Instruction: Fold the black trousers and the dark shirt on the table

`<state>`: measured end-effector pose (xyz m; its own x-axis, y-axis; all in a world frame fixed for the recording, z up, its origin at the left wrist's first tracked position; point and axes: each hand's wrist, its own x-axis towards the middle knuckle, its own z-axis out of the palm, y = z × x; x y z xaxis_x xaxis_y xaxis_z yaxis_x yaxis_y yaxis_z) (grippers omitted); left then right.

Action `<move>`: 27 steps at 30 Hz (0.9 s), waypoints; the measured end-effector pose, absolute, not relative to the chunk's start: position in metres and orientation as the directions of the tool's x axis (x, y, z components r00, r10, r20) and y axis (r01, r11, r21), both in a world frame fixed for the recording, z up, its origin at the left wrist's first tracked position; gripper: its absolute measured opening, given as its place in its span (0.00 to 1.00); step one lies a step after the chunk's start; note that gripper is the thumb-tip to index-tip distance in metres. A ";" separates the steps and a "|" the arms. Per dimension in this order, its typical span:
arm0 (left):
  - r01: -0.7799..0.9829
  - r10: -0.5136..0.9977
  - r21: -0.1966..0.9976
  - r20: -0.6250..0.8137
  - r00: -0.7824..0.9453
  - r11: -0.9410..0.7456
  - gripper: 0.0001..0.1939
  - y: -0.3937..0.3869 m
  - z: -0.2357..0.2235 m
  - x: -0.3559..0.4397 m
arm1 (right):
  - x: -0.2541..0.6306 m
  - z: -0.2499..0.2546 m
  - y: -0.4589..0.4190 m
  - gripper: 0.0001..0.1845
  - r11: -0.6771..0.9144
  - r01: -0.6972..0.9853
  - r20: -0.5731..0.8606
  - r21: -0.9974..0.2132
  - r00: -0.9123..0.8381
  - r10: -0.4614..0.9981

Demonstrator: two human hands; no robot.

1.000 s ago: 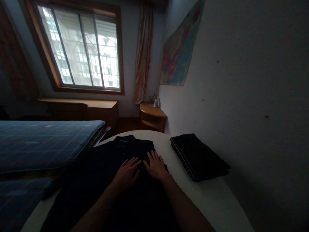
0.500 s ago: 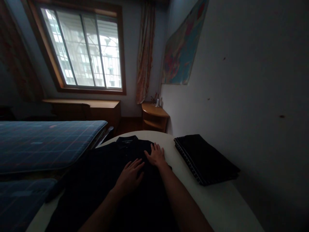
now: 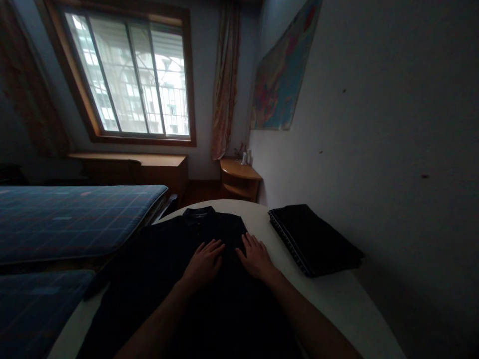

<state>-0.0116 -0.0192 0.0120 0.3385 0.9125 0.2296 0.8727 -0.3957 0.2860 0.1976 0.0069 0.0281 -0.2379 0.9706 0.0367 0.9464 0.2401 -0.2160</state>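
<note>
A blue plaid mattress [image 3: 75, 219] is lying at the left; beside it a pale, round-edged table [image 3: 258, 214] is standing; across the table a dark shirt [image 3: 224, 304] is lying spread out; to its right a folded black cloth stack [image 3: 314, 242] is resting; the left hand [image 3: 204, 259] and right hand [image 3: 255, 255] are lying palms down on the shirt, flat, fingers extended; beyond them its collar [image 3: 199, 213] is facing away from the person.
</note>
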 end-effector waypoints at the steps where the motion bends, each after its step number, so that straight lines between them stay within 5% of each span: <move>1: 0.872 0.912 0.287 0.232 0.339 -0.397 0.24 -0.019 0.012 -0.012 | 0.203 0.030 0.001 0.36 0.218 0.954 0.056 -0.205 -0.210 0.976; 8: 0.860 0.906 0.304 0.242 0.346 -0.410 0.24 -0.016 0.007 -0.015 | 0.229 0.039 -0.023 0.19 -0.007 0.981 0.190 -0.194 0.045 0.981; 13: 0.822 0.852 0.288 0.351 0.388 -0.492 0.21 -0.016 0.008 -0.016 | 0.233 0.036 -0.019 0.11 -0.024 0.947 0.174 -0.321 0.083 0.981; 20: 0.723 0.780 0.327 0.409 0.473 -0.609 0.19 -0.019 0.015 -0.015 | 0.222 0.038 -0.027 0.09 0.228 0.699 0.293 -0.678 -0.027 0.956; 27: 0.692 0.813 0.433 0.385 0.437 -0.578 0.22 -0.021 0.017 -0.014 | 0.201 0.047 -0.043 0.18 0.407 0.653 0.346 -0.638 -0.230 0.910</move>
